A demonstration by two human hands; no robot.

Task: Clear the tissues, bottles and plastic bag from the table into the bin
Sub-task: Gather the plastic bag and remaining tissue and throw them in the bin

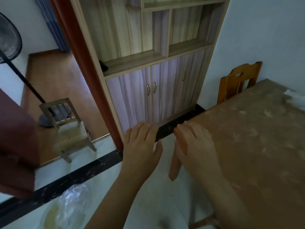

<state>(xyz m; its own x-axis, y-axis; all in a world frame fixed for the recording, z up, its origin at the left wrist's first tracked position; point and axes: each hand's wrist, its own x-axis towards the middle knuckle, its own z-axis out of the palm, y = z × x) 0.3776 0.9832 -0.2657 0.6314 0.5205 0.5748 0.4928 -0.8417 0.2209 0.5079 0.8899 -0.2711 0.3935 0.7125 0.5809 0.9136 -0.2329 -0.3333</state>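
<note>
Both hands hung in front of the camera, palms down and empty: the left hand (142, 146) over the floor, the right hand (196, 146) at the near corner of the table (247, 138), its fingers (184, 129) spread loose and grasping nothing. The frame was blurred. A white tissue (292, 96) lay at the table's far right, cut off by the edge. At the bottom left a clear plastic bag (74, 200) bulged over something yellowish, hard to make out, perhaps the bin. A chair (237, 81) stood behind the table.
</note>
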